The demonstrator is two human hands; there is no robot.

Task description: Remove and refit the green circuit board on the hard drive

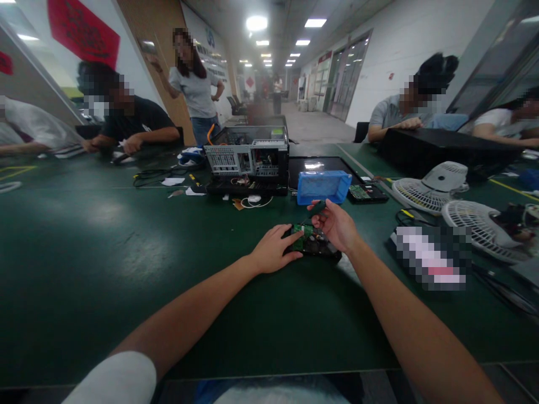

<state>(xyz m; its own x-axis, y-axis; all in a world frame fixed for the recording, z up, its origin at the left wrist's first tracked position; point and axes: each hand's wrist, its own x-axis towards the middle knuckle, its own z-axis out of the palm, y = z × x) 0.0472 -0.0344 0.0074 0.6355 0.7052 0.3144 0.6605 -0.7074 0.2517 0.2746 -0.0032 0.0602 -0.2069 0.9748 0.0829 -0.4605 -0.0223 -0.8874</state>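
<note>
A shallow black electronic device (314, 244) lies opened on the table, with a green circuit board in its left part and dark parts and wires in its right. My left hand (275, 249) spans its left end, index finger stretched over the board and thumb along the near edge. Above the right part, my right hand (337, 224) is closed around the dark handle of what looks like a screwdriver (318, 208). The tool points down toward the board; whether its tip touches is too small to tell. Just behind stands a blue plastic bin (322, 188).
An opened computer case (248, 154) stands behind, with a dark flat panel (324, 164) beside it. Another circuit board in a black case (368, 193) lies right of the bin. White fan parts (429, 188) and a pixelated item (432, 258) are at right. Several people sit or stand beyond.
</note>
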